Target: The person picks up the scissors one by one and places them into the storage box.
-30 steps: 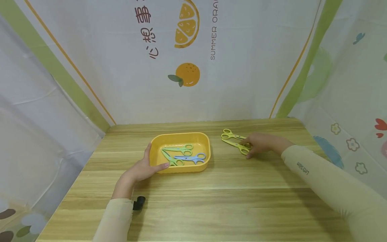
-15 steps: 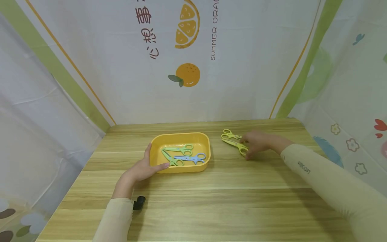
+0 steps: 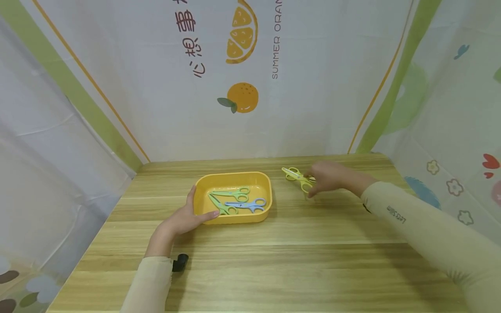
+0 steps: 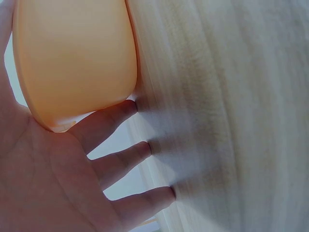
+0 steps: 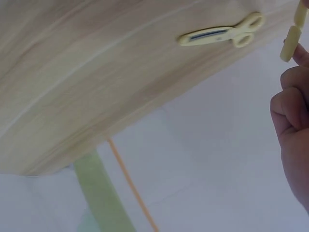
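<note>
A yellow box (image 3: 203, 217) stands on the table, holding two green scissors (image 3: 228, 193) and one blue pair (image 3: 246, 204). My left hand (image 3: 182, 219) rests at its left front corner, thumb over the front rim. In the left wrist view the fingers (image 4: 123, 166) are straight and spread, with tips at the tabletop. Right of the box, my right hand (image 3: 326, 176) pinches yellow scissors (image 3: 299, 177) by the handle end, blades pointing toward the back left. Another yellow pair (image 5: 222, 35) lies on the table beneath, partly hidden in the head view.
The wooden table (image 3: 250, 269) ends at a printed white curtain (image 3: 313, 117) behind and at both sides. A black piece (image 3: 180, 262) sticks out beside my left sleeve.
My right hand has picked up the nearer yellow scissors and moved them slightly back and left, across the other yellow pair. The left hand and the box have stayed put.
</note>
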`<state>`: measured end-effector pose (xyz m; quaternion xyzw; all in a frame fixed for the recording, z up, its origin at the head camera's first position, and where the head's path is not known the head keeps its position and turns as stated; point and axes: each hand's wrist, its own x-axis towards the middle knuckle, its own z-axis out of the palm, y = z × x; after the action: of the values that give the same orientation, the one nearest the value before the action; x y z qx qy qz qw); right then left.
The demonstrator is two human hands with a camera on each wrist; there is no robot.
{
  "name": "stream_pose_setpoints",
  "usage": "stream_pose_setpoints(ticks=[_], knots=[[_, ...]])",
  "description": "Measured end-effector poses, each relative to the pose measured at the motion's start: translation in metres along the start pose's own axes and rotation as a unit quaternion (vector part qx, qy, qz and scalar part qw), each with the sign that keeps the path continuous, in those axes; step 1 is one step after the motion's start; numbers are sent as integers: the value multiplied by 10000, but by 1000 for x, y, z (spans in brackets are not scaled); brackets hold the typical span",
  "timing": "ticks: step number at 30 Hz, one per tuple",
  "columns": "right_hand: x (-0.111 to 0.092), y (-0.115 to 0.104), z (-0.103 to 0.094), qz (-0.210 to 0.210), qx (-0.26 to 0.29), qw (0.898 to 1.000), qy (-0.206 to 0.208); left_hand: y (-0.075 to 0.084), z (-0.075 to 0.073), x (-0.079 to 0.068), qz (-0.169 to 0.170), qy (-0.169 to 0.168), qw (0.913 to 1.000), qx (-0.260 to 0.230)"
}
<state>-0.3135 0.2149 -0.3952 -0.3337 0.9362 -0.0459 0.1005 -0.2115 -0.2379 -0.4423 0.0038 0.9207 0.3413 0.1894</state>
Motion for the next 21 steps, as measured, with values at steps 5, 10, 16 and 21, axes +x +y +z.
stream_pose_setpoints(ticks=[5, 10, 16, 21], knots=[[2, -11, -7, -72, 82, 9999, 25, -2, 1, 1, -20, -2, 10000, 24], [3, -24, -15, -101, -157, 9998, 91, -3, 1, 2, -20, 8, 10000, 5], [6, -44, -23, -87, -420, 9990, 124, -2, 1, 1, -1, 11, 10000, -47], [8, -61, -24, -83, -603, 9975, 344, -1, 0, 0, 5, -1, 10000, -71]])
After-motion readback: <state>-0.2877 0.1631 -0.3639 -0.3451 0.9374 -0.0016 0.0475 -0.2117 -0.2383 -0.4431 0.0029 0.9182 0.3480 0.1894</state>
